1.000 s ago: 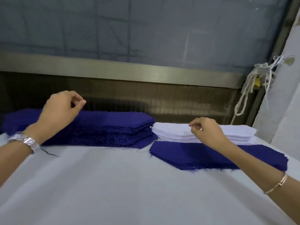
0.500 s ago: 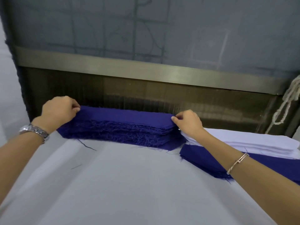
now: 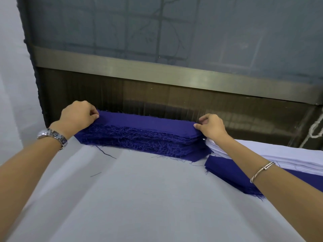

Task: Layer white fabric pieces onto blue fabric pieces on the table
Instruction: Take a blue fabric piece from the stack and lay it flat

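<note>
At the far edge of a grey cloth-covered table point(image 3: 139, 198), against a dark panel under a brushed metal rail point(image 3: 157, 72) — a thick stack of blue fabric pieces point(image 3: 145, 137), woven, flat on top, frayed to a fuzzy fringe along the near side. Long axis left to right, dipping slightly toward the right. Gripped at both short ends: left hand point(image 3: 76, 116) with fingers curled and thumb pinched on the topmost cloth at the left corner; right hand point(image 3: 211, 127) with thumb and bent fingers pinched on the top edge at the right corner. On the left wrist a steel link watch point(image 3: 52, 137); on the right a thin metal bangle point(image 3: 261, 171). Just right of the stack, close against it, a neat pile of white fabric pieces point(image 3: 288, 154) — smooth, thin-edged, lying partly over a lower, flatter pile of blue pieces point(image 3: 227, 170) with ragged threads at its near corner. Loose blue threads strewn on the table in front. At the far right edge, a knotted white rope point(image 3: 316, 130).
</note>
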